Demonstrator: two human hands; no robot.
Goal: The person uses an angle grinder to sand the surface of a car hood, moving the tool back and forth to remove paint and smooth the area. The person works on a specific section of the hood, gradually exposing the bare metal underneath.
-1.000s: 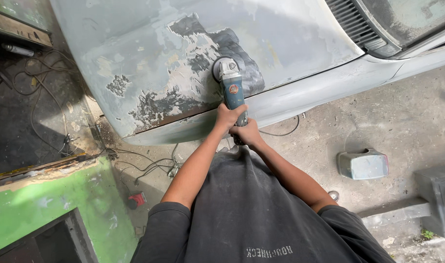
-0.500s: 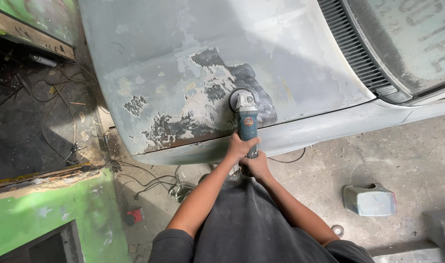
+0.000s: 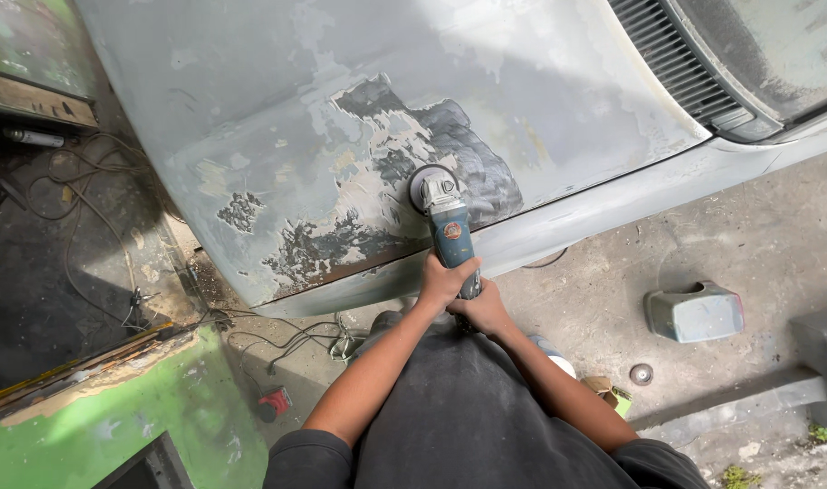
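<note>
Grey concrete floor (image 3: 757, 226) lies under a big car hood (image 3: 277, 109) that fills the top of the view. Paint on the hood is pale grey, with dark bare patches (image 3: 468, 163) where it is rubbed off. At the middle, the grinder (image 3: 445, 222) sits on the hood, its round disc flat on the metal beside the biggest dark patch. Its blue body points down to 6 o'clock, over the lower edge of the hood. Both hands wrap tight round that blue body. One hand, the left hand (image 3: 445, 281), grips higher up, and the right hand (image 3: 484, 311) grips just below it, at 5 o'clock from the left one, and the two hands touch. Both arms are bare, and a dark shirt (image 3: 468, 417) fills the bottom of the view. At 3 o'clock from the hands, a grey box (image 3: 694, 312) lies on the floor, well apart from them. Near it, at 7 o'clock from the box, sits a small round disc (image 3: 641, 373). At 8 o'clock from the hands, black wires (image 3: 286, 340) lie in a tangle, with a small red thing (image 3: 270, 403) near them. A green panel (image 3: 87, 426) fills the corner at 8 o'clock. Along the top right runs a black grille (image 3: 676, 63).
</note>
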